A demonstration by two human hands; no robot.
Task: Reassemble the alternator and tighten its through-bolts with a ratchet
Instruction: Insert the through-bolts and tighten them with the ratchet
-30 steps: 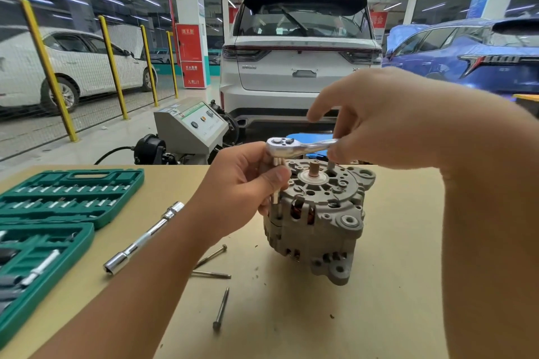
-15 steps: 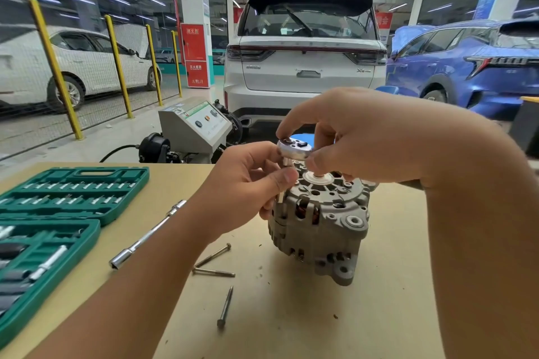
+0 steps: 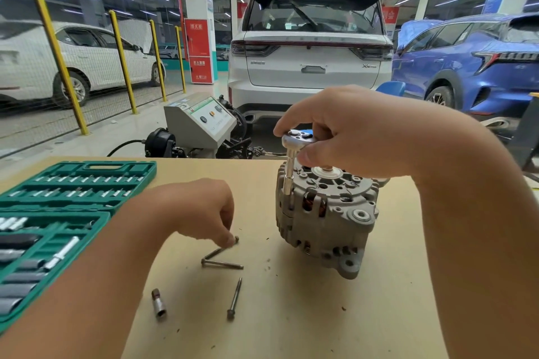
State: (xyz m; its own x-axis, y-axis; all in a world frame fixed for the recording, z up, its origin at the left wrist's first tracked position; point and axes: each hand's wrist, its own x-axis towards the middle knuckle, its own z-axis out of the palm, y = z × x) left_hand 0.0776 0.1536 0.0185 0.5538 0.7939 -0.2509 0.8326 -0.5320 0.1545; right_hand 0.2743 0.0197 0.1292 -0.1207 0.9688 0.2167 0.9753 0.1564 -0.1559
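Since a second ago the left hand (image 3: 201, 210) has dropped from the alternator (image 3: 326, 218) to the desk (image 3: 291, 315), where its fingertips pinch the head end of one through-bolt (image 3: 218, 249). Right hand (image 3: 358, 134) grips the chrome ratchet (image 3: 297, 138) head from above, its smooth socket extension (image 3: 288, 178) standing upright in a bolt hole at the housing's left edge. That alternator, ribbed grey cast metal with copper windings showing through its slots, sits on the desk's middle. Three slim steel through-bolts lie loose left of it; one short socket (image 3: 159, 304) lies nearer the camera. An open green socket case (image 3: 67, 213) rests at left. Pale tan desk, flecked with debris; behind, a garage holds three cars.
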